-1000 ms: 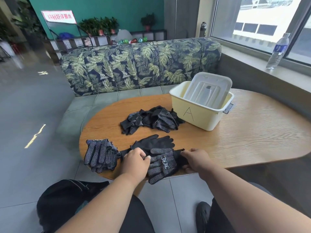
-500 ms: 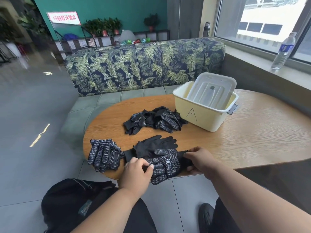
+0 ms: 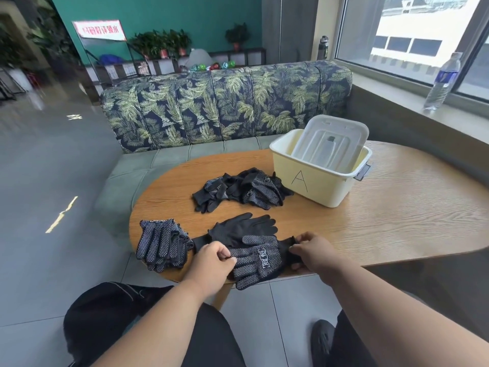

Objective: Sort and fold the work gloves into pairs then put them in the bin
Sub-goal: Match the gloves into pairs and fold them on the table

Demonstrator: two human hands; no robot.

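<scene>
While glove heaps (image 3: 239,190) crowd the table (image 3: 397,215), lid (image 3: 329,144) fills bin (image 3: 317,181).

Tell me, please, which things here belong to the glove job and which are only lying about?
Job: dotted glove in both hands, plain glove, glove stack, glove pile, bin marked A.
Lying about: water bottle, bin lid, black bag.

the left hand (image 3: 211,263) has slid off the plain black glove (image 3: 239,229) and now pinches the finger end of the dotted glove (image 3: 260,260). the right hand (image 3: 313,254) has shifted along that glove's cuff, thumb now on top. the dotted glove lies spread flatter over the worktop (image 3: 370,221) edge.
</scene>
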